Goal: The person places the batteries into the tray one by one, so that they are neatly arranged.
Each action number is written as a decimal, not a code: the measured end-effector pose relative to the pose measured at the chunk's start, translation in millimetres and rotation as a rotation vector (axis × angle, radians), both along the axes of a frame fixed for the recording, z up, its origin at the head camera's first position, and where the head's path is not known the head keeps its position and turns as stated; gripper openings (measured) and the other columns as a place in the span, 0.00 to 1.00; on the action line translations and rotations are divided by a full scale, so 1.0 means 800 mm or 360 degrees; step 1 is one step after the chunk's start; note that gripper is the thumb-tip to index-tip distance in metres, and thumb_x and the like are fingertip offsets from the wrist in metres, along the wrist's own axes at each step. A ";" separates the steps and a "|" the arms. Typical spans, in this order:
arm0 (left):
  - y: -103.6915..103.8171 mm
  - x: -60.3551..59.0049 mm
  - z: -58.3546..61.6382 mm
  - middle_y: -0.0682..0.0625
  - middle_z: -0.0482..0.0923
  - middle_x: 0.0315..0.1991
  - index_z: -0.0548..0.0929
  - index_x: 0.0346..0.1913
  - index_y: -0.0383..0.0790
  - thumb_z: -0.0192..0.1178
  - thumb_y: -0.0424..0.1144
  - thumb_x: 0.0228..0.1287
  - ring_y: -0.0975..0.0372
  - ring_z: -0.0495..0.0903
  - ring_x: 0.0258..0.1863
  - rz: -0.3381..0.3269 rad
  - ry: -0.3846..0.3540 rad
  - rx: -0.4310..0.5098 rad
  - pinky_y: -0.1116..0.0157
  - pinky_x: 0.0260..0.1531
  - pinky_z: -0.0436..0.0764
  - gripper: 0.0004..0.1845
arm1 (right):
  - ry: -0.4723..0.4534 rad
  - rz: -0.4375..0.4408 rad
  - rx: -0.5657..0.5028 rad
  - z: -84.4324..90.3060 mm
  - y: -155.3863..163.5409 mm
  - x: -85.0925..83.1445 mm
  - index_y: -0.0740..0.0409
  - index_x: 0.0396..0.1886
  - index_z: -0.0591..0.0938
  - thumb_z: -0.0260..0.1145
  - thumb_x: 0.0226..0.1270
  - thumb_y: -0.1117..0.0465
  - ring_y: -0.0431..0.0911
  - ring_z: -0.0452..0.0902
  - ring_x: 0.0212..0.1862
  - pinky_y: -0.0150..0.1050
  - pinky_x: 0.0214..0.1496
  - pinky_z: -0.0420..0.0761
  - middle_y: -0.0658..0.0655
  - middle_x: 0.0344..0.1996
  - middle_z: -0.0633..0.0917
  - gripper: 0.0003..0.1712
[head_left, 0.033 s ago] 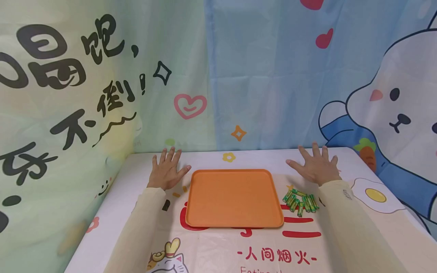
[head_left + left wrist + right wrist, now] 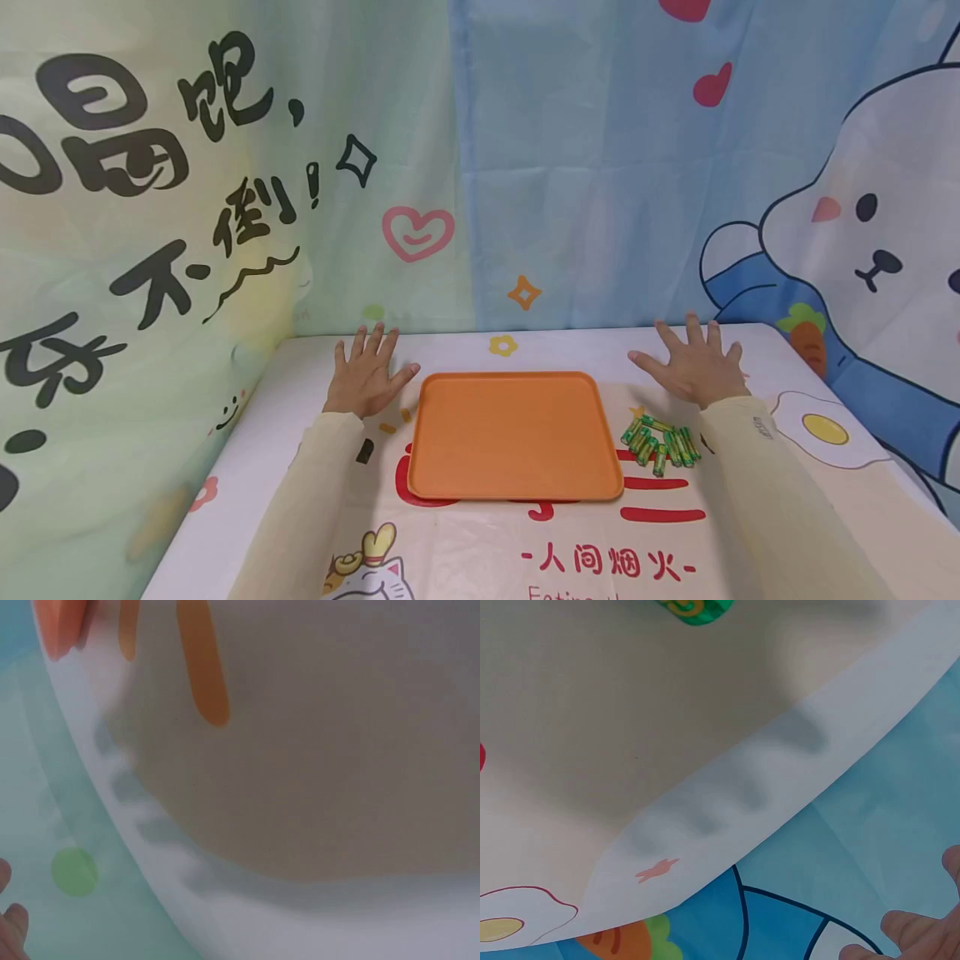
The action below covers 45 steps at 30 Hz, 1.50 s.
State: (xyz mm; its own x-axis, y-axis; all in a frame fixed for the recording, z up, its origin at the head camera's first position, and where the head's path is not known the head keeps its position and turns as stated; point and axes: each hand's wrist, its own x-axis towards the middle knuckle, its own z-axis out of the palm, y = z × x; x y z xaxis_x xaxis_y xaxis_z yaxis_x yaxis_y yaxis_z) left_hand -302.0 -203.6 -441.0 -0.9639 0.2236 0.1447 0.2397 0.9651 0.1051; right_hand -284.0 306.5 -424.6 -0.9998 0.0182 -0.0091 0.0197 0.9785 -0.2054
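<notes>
In the head view, my left hand (image 2: 363, 375) is spread above the far left of the table, beside the orange tray (image 2: 516, 437). My right hand (image 2: 697, 367) is spread above the far right, just behind a loose group of small, shiny green-and-yellow cylinders (image 2: 660, 443). Neither hand holds anything. A few of my left fingertips (image 2: 15, 922) show at the lower left corner of the left wrist view. The right wrist view catches several right fingers (image 2: 911, 930) and the end of one green cylinder (image 2: 697, 609).
The table (image 2: 285, 392) wears a printed cover with red lettering, a cat and a fried egg (image 2: 825, 429). Behind its far edge hangs a curtain (image 2: 540, 167) with hearts, lettering and a white cartoon animal. The flat, low-rimmed tray lies between my forearms.
</notes>
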 end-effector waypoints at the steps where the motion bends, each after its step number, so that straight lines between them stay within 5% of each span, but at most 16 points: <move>1: 0.000 0.000 0.000 0.38 0.49 0.84 0.55 0.83 0.42 0.44 0.68 0.76 0.39 0.44 0.82 -0.0001 -0.0001 0.0003 0.31 0.76 0.43 0.45 | 0.0000 -0.0002 0.0001 0.000 0.000 0.000 0.56 0.84 0.53 0.41 0.64 0.14 0.82 0.31 0.76 0.84 0.67 0.34 0.79 0.79 0.40 0.64; 8: -0.002 0.001 -0.002 0.38 0.50 0.83 0.55 0.83 0.41 0.43 0.69 0.76 0.40 0.45 0.82 -0.0020 0.0001 0.0039 0.32 0.76 0.43 0.45 | 0.0018 -0.0005 -0.0004 0.002 -0.001 0.000 0.57 0.84 0.54 0.42 0.65 0.15 0.82 0.33 0.76 0.84 0.68 0.36 0.80 0.79 0.42 0.64; 14: 0.000 0.000 -0.003 0.32 0.62 0.77 0.58 0.81 0.36 0.50 0.62 0.77 0.37 0.64 0.74 -0.0069 -0.0001 0.0225 0.37 0.73 0.63 0.43 | 0.0004 0.0023 -0.0045 0.006 0.001 -0.001 0.62 0.83 0.54 0.48 0.68 0.20 0.82 0.46 0.73 0.84 0.66 0.54 0.83 0.77 0.48 0.61; 22: 0.035 0.015 0.007 0.32 0.76 0.64 0.64 0.77 0.32 0.62 0.47 0.74 0.42 0.80 0.60 -0.0087 -0.0299 0.0568 0.45 0.61 0.80 0.36 | -0.0133 -0.0025 -0.0273 0.009 0.019 0.030 0.69 0.79 0.59 0.62 0.74 0.39 0.74 0.59 0.71 0.73 0.68 0.67 0.81 0.73 0.61 0.50; 33: 0.022 0.040 0.028 0.34 0.80 0.54 0.73 0.67 0.30 0.63 0.40 0.74 0.51 0.86 0.40 0.0133 -0.0642 0.0835 0.56 0.46 0.87 0.25 | -0.0330 -0.0067 -0.0473 0.020 0.006 0.032 0.67 0.63 0.78 0.67 0.74 0.55 0.59 0.78 0.50 0.52 0.54 0.84 0.70 0.55 0.81 0.26; 45: 0.027 0.051 0.005 0.38 0.83 0.44 0.76 0.59 0.29 0.62 0.38 0.71 0.55 0.83 0.35 0.0194 -0.0888 0.0937 0.62 0.41 0.86 0.20 | -0.0612 -0.0153 -0.0594 -0.003 0.029 0.068 0.66 0.52 0.81 0.67 0.72 0.58 0.52 0.78 0.38 0.40 0.39 0.84 0.60 0.33 0.80 0.18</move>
